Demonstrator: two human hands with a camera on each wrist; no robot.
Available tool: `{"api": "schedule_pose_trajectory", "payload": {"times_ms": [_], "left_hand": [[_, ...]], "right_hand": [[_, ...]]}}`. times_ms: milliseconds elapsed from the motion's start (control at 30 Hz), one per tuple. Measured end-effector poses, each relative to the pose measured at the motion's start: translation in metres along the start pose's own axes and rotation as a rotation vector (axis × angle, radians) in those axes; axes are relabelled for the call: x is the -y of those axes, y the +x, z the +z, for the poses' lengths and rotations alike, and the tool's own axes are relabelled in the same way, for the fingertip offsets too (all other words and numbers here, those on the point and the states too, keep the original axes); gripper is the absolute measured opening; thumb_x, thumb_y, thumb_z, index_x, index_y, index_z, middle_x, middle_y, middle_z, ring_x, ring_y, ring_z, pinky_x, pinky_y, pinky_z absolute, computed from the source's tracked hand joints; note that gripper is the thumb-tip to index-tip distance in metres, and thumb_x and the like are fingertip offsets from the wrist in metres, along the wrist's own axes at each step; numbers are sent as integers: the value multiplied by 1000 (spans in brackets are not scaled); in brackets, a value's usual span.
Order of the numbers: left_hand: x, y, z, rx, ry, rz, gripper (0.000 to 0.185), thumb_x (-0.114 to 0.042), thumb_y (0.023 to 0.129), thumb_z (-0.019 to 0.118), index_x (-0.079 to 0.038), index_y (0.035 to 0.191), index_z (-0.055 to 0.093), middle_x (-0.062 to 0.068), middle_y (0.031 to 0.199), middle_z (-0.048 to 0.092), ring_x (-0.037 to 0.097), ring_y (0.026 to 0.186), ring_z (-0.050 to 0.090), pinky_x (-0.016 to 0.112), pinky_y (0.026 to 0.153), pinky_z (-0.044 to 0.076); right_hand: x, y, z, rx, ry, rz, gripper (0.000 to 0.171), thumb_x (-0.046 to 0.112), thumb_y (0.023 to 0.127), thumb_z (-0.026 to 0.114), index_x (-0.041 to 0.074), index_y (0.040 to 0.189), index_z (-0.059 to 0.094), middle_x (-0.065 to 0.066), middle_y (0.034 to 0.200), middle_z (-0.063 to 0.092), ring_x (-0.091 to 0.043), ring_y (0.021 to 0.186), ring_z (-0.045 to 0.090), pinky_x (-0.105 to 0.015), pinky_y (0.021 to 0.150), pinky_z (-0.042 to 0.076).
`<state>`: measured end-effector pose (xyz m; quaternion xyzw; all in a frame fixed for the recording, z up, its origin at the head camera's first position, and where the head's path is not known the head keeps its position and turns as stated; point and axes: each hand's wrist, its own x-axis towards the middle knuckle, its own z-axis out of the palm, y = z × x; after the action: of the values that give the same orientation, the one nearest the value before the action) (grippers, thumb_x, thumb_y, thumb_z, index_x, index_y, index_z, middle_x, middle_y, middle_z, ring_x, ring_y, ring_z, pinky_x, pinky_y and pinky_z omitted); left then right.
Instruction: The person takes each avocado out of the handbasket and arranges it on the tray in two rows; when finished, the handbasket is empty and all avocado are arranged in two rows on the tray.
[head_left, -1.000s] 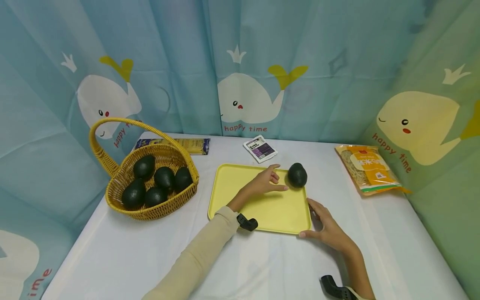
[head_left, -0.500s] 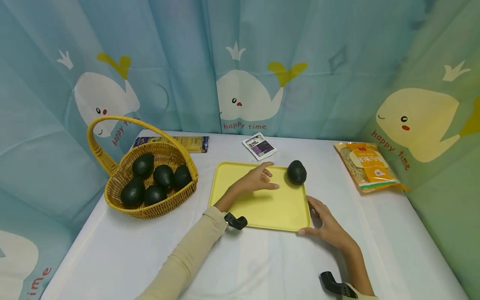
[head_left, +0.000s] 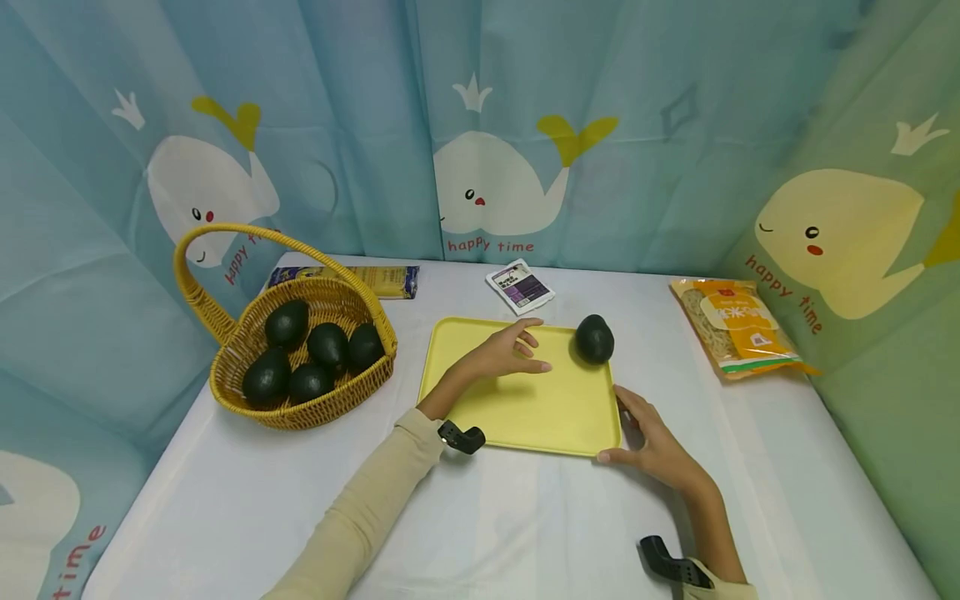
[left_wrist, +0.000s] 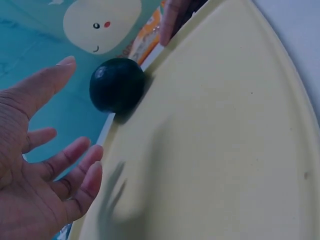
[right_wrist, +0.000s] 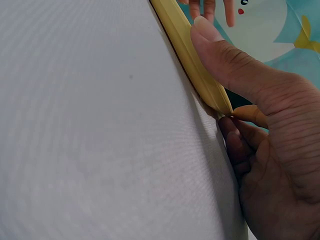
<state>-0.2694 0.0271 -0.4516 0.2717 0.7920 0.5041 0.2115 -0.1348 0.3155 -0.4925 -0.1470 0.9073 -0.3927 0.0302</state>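
Note:
On the far right corner of the yellow tray (head_left: 547, 425) sits a dark green avocado (head_left: 595, 339), also seen in the left wrist view as a round avocado (left_wrist: 117, 85). My left hand (head_left: 504, 351) hovers over the tray's middle, left of the avocado and apart from it, fingers spread and thumb out; its palm side (left_wrist: 45, 170) shows in the left wrist view. My right hand (head_left: 658, 446) holds the tray's near right corner, thumb at the near edge and fingers along the right side. In the right wrist view the thumb (right_wrist: 240, 65) lies at the tray rim (right_wrist: 192, 62).
A wicker basket (head_left: 300, 414) with several avocados (head_left: 266, 379) stands on the left, its handle arching high. Behind it lies a long yellow and blue packet (head_left: 390, 282). A small white and purple packet (head_left: 521, 287) is behind the tray; an orange bag (head_left: 738, 327) lies at right.
My left hand has drawn back leftward, away from the avocado, with its fingers still spread. The right hand stays at the tray's corner, and the avocado keeps its place on the tray.

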Motion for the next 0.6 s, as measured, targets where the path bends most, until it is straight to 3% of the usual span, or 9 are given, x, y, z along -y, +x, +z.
{"api": "schedule_pose_trajectory", "payload": {"times_ms": [133, 367, 600], "left_hand": [[-2, -9, -3, 20, 7, -6, 82, -29, 88, 73, -16, 154, 27, 16, 134, 52, 26, 121, 56, 30, 89, 52], [-8, -31, -16, 93, 50, 41, 81, -29, 88, 73, -13, 154, 28, 18, 132, 53, 26, 120, 57, 30, 92, 51], [-11, -60, -31, 167, 92, 67, 75, -26, 89, 73, -14, 151, 33, 17, 132, 55, 23, 118, 58, 33, 96, 50]], "right_hand": [[0, 0, 0, -1, -13, -6, 106, 29, 71, 88, 4, 153, 26, -21, 154, 31, -37, 134, 34, -2, 94, 25], [-2, 0, -1, -11, -36, -10, 107, 29, 71, 88, 4, 153, 26, -21, 153, 32, -36, 132, 36, -6, 94, 29], [-1, 1, 0, 2, -17, -18, 107, 26, 71, 88, 5, 154, 25, -21, 153, 33, -35, 131, 36, -7, 94, 29]]}}
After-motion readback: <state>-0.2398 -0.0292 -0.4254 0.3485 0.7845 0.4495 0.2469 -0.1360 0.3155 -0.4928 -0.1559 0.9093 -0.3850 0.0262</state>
